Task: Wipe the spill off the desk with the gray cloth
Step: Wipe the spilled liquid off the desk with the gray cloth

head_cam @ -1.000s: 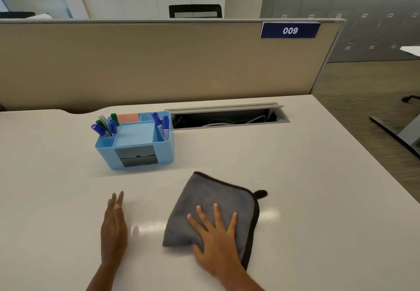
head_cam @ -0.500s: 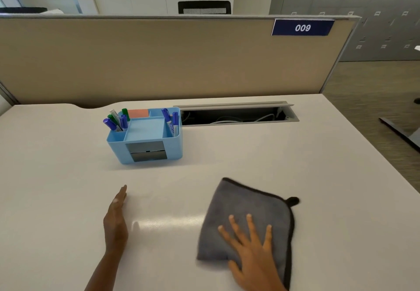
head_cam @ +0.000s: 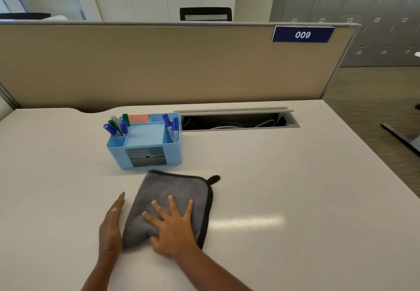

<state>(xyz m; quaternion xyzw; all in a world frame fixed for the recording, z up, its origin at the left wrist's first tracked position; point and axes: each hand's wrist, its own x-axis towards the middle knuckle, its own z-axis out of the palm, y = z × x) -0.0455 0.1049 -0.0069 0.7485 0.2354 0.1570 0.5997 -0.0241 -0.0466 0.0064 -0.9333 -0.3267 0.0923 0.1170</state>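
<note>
The gray cloth [head_cam: 175, 190], folded and edged in black, lies flat on the white desk [head_cam: 295, 177] just in front of the blue organizer. My right hand [head_cam: 172, 227] presses down on its near half with fingers spread, and the cloth bunches at the thumb. My left hand [head_cam: 111, 224] stands on its edge with straight fingers, touching the cloth's left side and holding nothing. I cannot make out any liquid on the desk; only a bright glare streak [head_cam: 247, 221] shows to the right of the cloth.
A blue desk organizer [head_cam: 145, 145] with markers and sticky notes stands just beyond the cloth. Behind it is an open cable tray [head_cam: 236, 121] and a beige partition [head_cam: 159, 63]. The desk's right edge [head_cam: 372, 152] drops off to the floor.
My right hand has slid the cloth left and a little away from me, until it meets my left hand. The left hand has stayed nearly still.
</note>
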